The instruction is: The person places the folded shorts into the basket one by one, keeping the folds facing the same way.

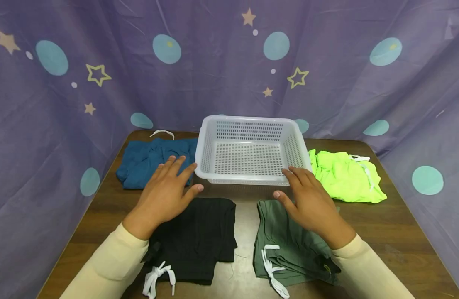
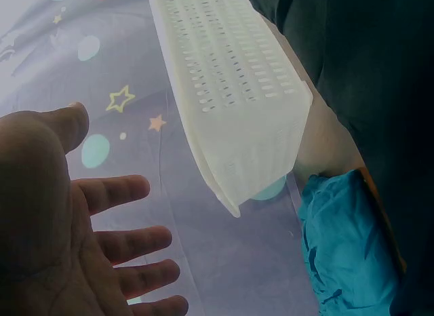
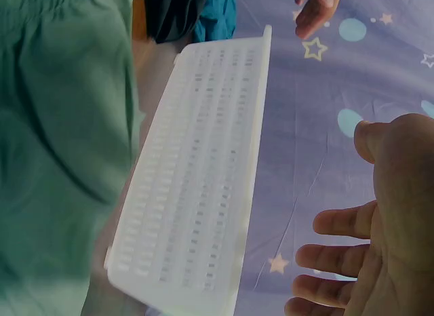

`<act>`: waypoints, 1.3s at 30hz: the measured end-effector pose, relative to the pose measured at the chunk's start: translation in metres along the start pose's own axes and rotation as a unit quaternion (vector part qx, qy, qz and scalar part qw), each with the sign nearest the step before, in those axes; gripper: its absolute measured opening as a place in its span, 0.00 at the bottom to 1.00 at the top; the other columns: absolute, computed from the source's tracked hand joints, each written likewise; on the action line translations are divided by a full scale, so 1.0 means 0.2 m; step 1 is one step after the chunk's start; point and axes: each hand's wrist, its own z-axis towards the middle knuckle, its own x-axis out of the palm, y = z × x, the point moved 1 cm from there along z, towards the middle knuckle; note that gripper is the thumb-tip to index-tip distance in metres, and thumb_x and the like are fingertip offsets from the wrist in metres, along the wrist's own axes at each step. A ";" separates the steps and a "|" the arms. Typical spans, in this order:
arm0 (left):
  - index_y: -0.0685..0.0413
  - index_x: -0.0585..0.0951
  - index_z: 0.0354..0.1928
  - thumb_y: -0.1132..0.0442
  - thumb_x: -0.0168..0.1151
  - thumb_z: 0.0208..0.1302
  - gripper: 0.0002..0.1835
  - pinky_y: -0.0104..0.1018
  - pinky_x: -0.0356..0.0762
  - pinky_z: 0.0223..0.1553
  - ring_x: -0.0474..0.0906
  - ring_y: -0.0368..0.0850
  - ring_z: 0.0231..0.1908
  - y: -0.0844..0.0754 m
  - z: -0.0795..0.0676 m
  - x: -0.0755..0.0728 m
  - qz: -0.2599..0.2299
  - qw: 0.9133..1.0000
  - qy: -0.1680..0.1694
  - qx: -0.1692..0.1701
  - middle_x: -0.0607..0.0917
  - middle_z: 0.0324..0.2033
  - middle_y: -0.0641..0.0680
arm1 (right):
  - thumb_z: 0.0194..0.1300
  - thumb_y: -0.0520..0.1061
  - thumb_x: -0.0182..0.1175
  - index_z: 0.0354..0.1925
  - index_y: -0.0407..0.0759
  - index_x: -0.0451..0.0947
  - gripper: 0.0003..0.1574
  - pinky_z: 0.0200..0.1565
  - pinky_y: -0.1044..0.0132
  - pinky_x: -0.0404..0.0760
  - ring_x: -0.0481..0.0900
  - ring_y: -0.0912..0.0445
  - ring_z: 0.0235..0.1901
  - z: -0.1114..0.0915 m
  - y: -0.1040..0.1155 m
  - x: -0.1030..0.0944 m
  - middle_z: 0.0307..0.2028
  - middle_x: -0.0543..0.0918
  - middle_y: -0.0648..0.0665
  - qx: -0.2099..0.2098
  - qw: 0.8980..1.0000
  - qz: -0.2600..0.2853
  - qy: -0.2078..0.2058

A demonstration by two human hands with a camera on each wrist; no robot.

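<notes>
A white perforated plastic basket (image 1: 248, 177) stands at the back middle of the wooden table, with nothing inside it. My left hand (image 1: 164, 195) hovers with spread fingers near the basket's left front corner, above black folded shorts (image 1: 203, 232). My right hand (image 1: 308, 199) is held likewise near its right front corner, over green folded shorts (image 1: 285, 249). In both wrist views the left hand (image 2: 102, 241) and right hand (image 3: 380, 241) hold nothing, and each looks apart from the basket (image 2: 230, 92).
A blue folded garment (image 1: 147, 162) lies left of the basket, a neon yellow-green one (image 1: 341, 174) to its right. White drawstrings hang from the garments. Behind the table (image 1: 386, 236) hangs a purple curtain (image 1: 229, 74) with stars and dots.
</notes>
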 end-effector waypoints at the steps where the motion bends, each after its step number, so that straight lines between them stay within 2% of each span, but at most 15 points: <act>1: 0.49 0.68 0.67 0.32 0.42 0.64 0.37 0.62 0.49 0.62 0.49 0.63 0.67 0.00 0.00 0.00 -0.001 1.000 0.003 -0.003 0.60 0.67 0.62 | 0.66 0.68 0.47 0.65 0.39 0.64 0.43 0.62 0.49 0.56 0.59 0.44 0.63 0.01 0.01 0.00 0.62 0.67 0.38 -0.003 1.000 -0.001 0.002; 5: 0.50 0.67 0.67 0.32 0.41 0.64 0.38 0.61 0.48 0.62 0.47 0.63 0.68 0.01 -0.01 -0.01 -0.004 1.000 0.015 -0.017 0.60 0.67 0.62 | 0.67 0.69 0.44 0.66 0.41 0.63 0.43 0.63 0.48 0.55 0.59 0.44 0.63 0.03 0.06 0.02 0.63 0.66 0.38 -0.012 1.000 -0.003 0.010; 21: 0.49 0.66 0.68 0.31 0.38 0.64 0.39 0.62 0.46 0.62 0.46 0.64 0.68 0.09 -0.07 -0.01 -0.005 0.999 0.023 -0.046 0.59 0.67 0.63 | 0.68 0.67 0.44 0.64 0.39 0.65 0.41 0.63 0.52 0.56 0.61 0.45 0.62 0.13 0.25 0.09 0.61 0.68 0.38 -0.070 0.998 0.008 0.002; 26: 0.51 0.65 0.68 0.32 0.38 0.65 0.39 0.63 0.43 0.63 0.45 0.65 0.68 0.13 -0.08 -0.01 -0.010 0.998 0.029 -0.058 0.58 0.67 0.65 | 0.68 0.68 0.42 0.64 0.40 0.65 0.41 0.64 0.53 0.56 0.61 0.46 0.62 0.16 0.33 0.10 0.61 0.68 0.39 -0.086 0.996 0.010 0.012; 31: 0.52 0.65 0.68 0.34 0.39 0.66 0.38 0.64 0.45 0.62 0.44 0.66 0.68 0.16 -0.09 -0.01 -0.015 0.997 0.028 -0.066 0.58 0.67 0.67 | 0.68 0.69 0.40 0.64 0.41 0.65 0.42 0.64 0.51 0.57 0.62 0.45 0.62 0.18 0.39 0.13 0.61 0.68 0.40 -0.099 0.995 0.006 0.026; 39: 0.54 0.65 0.67 0.35 0.38 0.68 0.37 0.65 0.44 0.61 0.45 0.68 0.67 0.23 -0.11 -0.02 -0.016 0.996 0.026 -0.078 0.59 0.66 0.68 | 0.68 0.68 0.41 0.64 0.41 0.66 0.40 0.62 0.56 0.60 0.64 0.51 0.60 0.20 0.53 0.20 0.59 0.69 0.43 -0.145 0.989 0.011 0.033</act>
